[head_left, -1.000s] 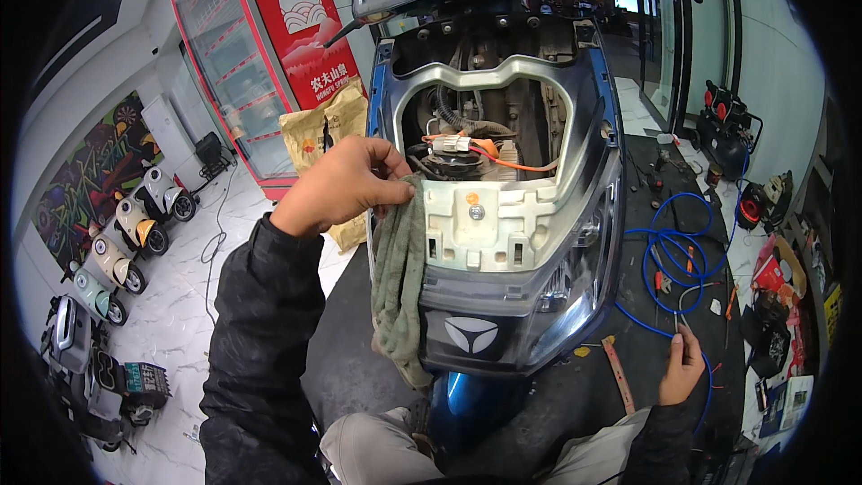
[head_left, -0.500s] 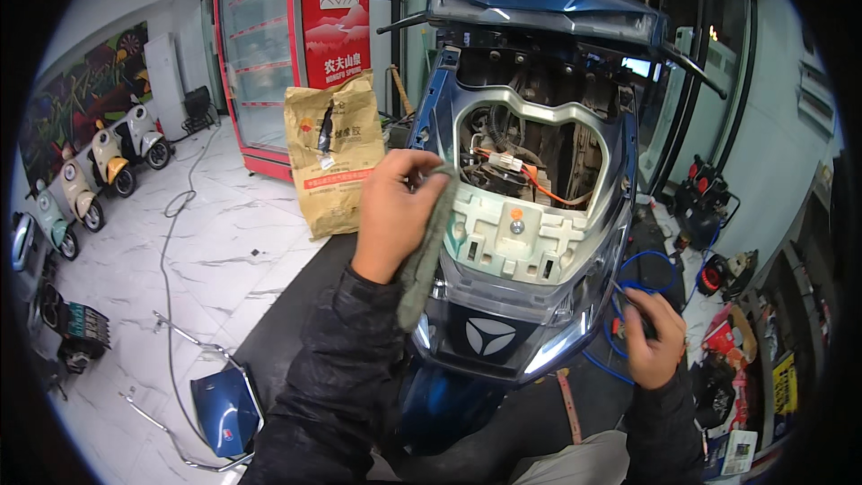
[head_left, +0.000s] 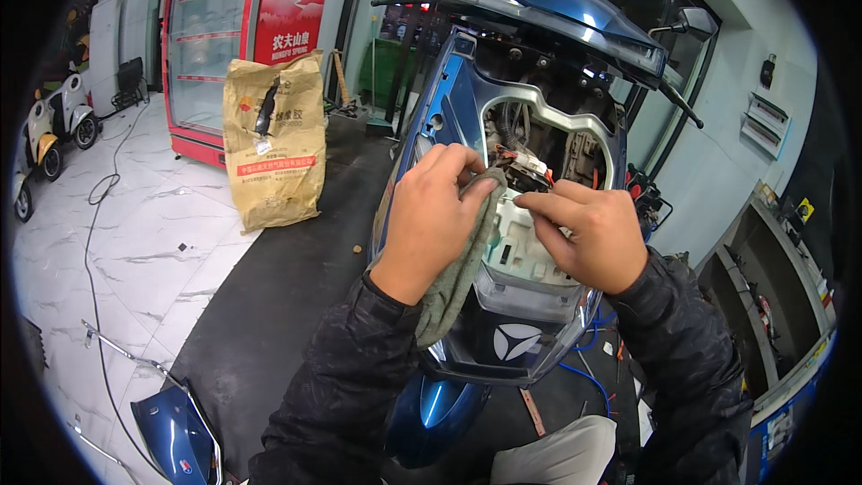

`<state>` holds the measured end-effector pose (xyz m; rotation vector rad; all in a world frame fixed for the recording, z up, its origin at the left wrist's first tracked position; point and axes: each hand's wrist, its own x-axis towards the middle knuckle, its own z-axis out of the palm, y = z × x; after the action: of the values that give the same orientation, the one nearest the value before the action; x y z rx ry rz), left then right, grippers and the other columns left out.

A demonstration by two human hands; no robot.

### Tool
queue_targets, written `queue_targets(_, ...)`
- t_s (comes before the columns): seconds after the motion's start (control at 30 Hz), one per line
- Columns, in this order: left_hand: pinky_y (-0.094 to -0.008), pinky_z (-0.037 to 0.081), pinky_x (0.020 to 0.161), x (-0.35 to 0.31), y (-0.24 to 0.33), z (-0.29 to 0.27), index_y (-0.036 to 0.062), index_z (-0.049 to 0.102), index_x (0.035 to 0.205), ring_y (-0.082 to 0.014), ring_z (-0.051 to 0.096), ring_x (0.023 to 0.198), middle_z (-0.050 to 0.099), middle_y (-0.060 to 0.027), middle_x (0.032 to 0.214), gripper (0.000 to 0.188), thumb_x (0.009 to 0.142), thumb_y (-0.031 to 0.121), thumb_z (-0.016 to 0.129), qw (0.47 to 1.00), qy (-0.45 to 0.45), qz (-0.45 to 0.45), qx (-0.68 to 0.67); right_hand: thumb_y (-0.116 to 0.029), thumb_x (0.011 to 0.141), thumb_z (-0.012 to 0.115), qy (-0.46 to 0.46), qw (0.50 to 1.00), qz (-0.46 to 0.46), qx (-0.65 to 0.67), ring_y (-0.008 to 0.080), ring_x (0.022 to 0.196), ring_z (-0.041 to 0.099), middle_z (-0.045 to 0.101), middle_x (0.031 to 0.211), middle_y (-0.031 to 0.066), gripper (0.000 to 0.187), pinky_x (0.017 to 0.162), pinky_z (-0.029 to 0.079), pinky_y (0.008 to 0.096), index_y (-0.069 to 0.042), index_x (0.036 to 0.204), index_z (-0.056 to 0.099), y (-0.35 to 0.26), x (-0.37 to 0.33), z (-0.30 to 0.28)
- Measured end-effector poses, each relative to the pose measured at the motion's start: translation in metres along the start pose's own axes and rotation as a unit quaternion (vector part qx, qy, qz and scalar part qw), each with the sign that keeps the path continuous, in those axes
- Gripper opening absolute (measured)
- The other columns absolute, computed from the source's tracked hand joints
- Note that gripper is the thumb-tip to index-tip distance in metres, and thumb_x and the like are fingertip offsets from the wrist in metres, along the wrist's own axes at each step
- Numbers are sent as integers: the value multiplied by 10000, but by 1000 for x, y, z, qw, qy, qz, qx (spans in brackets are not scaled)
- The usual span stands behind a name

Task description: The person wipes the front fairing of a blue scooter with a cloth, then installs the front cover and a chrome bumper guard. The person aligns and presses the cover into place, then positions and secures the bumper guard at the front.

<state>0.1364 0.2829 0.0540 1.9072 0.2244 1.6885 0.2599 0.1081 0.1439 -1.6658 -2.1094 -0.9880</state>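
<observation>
Pinching grey rag (head_left: 453, 278) in left hand (head_left: 431, 220), right hand (head_left: 584, 233) fingertips pressed together just right, above scooter (head_left: 539, 341) opening.

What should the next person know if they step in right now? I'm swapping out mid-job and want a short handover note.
Left hand: fingers closed on a grey-green cloth rag, pressed at the opening of the blue scooter front panel.
Right hand: fingers pinching at the white connector and wires inside the opening; grip unclear.
Done: front cover is off, white inner frame exposed.
Left: wiring still loose; a detached blue body panel lies on the floor.
</observation>
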Motion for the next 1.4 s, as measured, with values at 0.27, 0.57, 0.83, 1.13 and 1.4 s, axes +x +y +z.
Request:
queue_targets(0.27, -346, 485, 657, 4, -2, -1, -6, 722, 1029, -184, 564, 685, 651, -92, 869, 207, 886, 57, 858, 999, -13, -10, -34, -155, 901, 782, -56, 997, -1, -45, 304, 721, 742, 738, 859, 52, 206, 616, 585, 413, -137, 1097, 841, -2, 14, -1)
queue_targets(0.57, -341, 471, 649, 5, 4, -4, -7, 728, 1039, -183, 549, 683, 623, -84, 847, 194, 887, 43, 837, 998, -53, 5, -21, -112, 843, 768, -156, 985, -7, -76, 340, 795, 753, 774, 900, 87, 234, 695, 601, 438, -102, 1066, 839, -2, 28, -18)
queue_targets(0.83, -443, 563, 777, 8, 10, -2, 22, 723, 1046, -348, 715, 885, 704, -153, 989, 181, 897, 39, 824, 998, -64, 5, 22, -119, 827, 765, -211, 962, -8, -172, 338, 776, 749, 756, 839, 78, 186, 697, 596, 450, -110, 1000, 835, -3, 37, -17)
queue_targets(1.13, -464, 570, 890, 8, 6, 4, 12, 785, 1068, -390, 710, 1003, 713, -170, 1071, 134, 948, 39, 733, 995, -86, 49, 12, -113, 828, 779, -134, 980, -22, -144, 322, 745, 727, 714, 811, 51, 254, 637, 566, 438, -134, 1075, 835, 21, 32, -4)
queue_targets(1.4, -289, 498, 732, 8, 22, -46, -22, 779, 1109, -160, 617, 800, 691, -85, 1030, 191, 966, -44, 654, 987, -151, 32, 55, -80, 848, 787, -66, 979, -45, -187, 321, 691, 718, 712, 798, 65, 257, 605, 558, 422, -135, 1095, 835, 14, 28, -4)
